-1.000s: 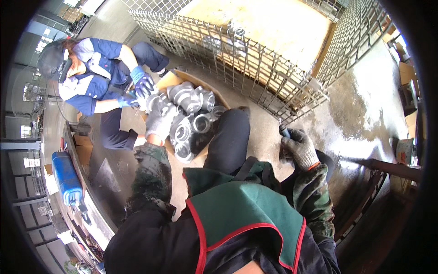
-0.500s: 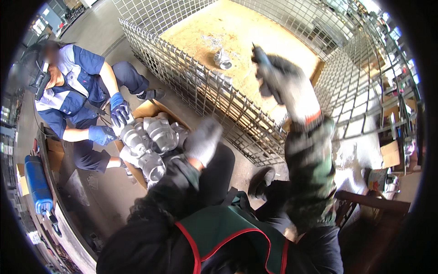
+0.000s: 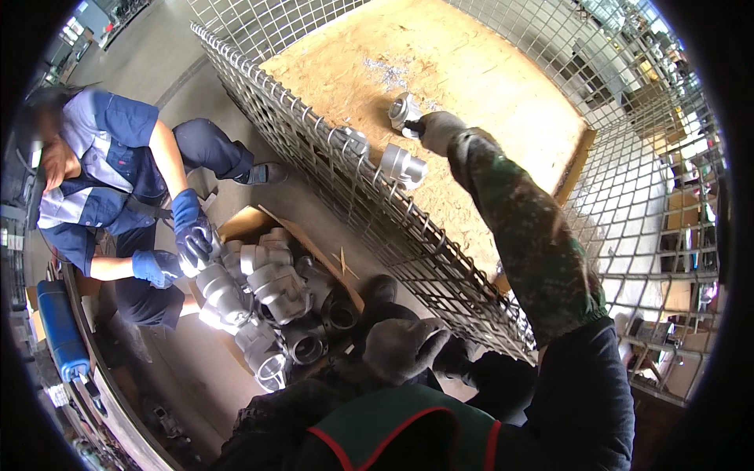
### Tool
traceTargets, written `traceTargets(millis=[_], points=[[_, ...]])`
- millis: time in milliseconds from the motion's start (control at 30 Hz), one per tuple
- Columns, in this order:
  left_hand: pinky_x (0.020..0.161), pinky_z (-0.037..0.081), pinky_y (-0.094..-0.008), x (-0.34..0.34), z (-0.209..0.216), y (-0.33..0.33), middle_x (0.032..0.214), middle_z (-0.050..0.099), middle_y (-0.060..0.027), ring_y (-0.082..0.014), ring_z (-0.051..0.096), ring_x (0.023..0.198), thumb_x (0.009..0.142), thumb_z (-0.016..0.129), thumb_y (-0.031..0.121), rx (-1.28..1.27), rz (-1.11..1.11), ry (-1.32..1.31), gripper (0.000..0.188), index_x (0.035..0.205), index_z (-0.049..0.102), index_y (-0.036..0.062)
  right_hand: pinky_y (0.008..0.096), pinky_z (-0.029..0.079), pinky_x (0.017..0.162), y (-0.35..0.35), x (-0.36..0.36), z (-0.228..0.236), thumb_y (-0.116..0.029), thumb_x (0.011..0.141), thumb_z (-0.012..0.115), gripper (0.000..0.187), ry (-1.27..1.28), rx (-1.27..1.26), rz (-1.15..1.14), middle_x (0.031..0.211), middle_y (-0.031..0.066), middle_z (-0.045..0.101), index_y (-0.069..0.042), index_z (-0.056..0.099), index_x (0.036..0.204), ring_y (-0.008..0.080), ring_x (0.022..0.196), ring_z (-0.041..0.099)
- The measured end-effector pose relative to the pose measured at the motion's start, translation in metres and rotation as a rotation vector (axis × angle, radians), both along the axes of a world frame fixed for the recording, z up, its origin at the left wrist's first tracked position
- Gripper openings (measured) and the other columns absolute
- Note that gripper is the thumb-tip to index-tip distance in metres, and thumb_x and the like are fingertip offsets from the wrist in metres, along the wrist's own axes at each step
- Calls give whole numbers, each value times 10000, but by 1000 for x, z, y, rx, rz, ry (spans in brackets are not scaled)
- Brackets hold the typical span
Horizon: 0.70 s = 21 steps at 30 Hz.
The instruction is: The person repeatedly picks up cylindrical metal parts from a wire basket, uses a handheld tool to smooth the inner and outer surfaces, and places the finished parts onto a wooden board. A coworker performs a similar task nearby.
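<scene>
My right hand, in a grey glove with a camouflage sleeve behind it, reaches over the wire cage's near side. Its fingers are closed, and a dark tip shows at them, against a silver metal pipe fitting on the cage's wooden floor. Whether this tip is a tool or the glove cannot be made out. Closer to the mesh lie another fitting and a further one partly behind the wires. Curled above my lap, my left hand is closed; its inside is hidden.
The wire cage has a wooden floor with metal shavings. Left of my lap, a cardboard box holds several fittings. A co-worker crouches beyond it, a blue-gloved hand on a fitting. A blue case stands far left.
My right hand has moved forward and left, down to the fitting on the cage floor. My left hand has come back from the box toward my lap. The view has shifted.
</scene>
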State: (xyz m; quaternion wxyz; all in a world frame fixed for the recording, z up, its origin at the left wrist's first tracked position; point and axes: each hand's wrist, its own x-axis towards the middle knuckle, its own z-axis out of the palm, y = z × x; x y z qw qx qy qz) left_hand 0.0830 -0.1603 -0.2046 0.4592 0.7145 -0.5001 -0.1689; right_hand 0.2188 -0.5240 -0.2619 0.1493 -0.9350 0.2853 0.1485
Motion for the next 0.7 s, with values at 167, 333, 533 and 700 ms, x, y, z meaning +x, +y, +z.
traceTargets(millis=[167, 333, 533, 700], points=[[482, 482, -395, 0, -4, -16, 630, 627, -90, -289, 624, 540, 730, 783, 185, 79, 29, 10, 231, 922, 671, 125, 352, 488, 923, 24, 27, -74, -171, 869, 602, 311, 46, 176, 307, 1173, 80, 661, -163, 660, 1174, 270, 1112, 611], [477, 478, -383, 1, -2, -20, 646, 638, -83, -261, 624, 532, 715, 781, 165, 86, 110, 6, 237, 919, 672, 114, 387, 510, 877, 42, 31, -69, -233, 863, 646, 262, 143, -39, 403, 1103, 96, 686, -113, 700, 1090, 299, 1060, 639], [431, 424, -395, -5, -6, -12, 559, 576, -74, -265, 588, 485, 818, 717, 237, -39, 71, -150, 134, 877, 646, 139, 354, 527, 765, 21, -18, -26, -292, 766, 729, 310, 155, 116, -99, 940, 131, 702, -109, 723, 1017, 272, 906, 684], [603, 533, -369, -21, 8, 11, 744, 674, -118, -297, 672, 678, 831, 693, 196, 10, -43, 19, 116, 912, 690, 112, 368, 523, 753, 4, -63, 60, -250, 699, 718, 327, 72, -49, -47, 891, 160, 701, -97, 720, 988, 321, 860, 677]])
